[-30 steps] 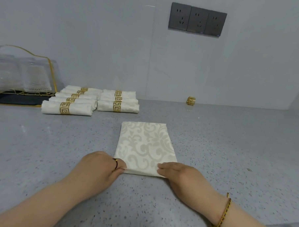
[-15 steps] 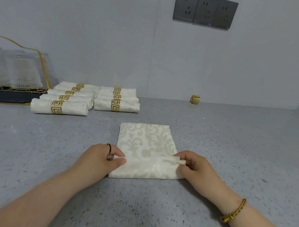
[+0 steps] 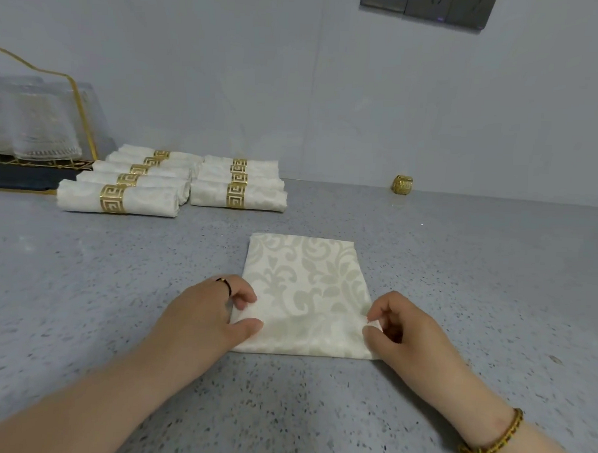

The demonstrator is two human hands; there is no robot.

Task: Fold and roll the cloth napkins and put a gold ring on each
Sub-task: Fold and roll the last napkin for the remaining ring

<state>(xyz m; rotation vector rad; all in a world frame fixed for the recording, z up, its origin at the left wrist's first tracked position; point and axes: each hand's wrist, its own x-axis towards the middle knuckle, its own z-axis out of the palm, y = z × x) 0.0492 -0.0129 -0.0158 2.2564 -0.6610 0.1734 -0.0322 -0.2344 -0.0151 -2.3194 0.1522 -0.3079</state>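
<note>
At the near middle of the desk (image 3: 82, 302) lies the folded napkin (image 3: 305, 288) — left hand (image 3: 206, 316) and right hand (image 3: 400, 337) each pinch its rolled near edge; uneven pressure may skew the roll.

Wall sockets (image 3: 427, 6) cropped at top, rack (image 3: 40, 163) cropped left, rear rolls (image 3: 136, 149) half-hidden

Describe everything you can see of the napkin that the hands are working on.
The napkin is cream cloth with a pale scroll-and-leaf pattern, folded into a rectangle lying flat on the speckled grey countertop. Its near edge is turned over into the start of a roll. The left hand pinches the roll's left end, the right hand its right end. The loose gold ring sits apart, by the wall.
</note>
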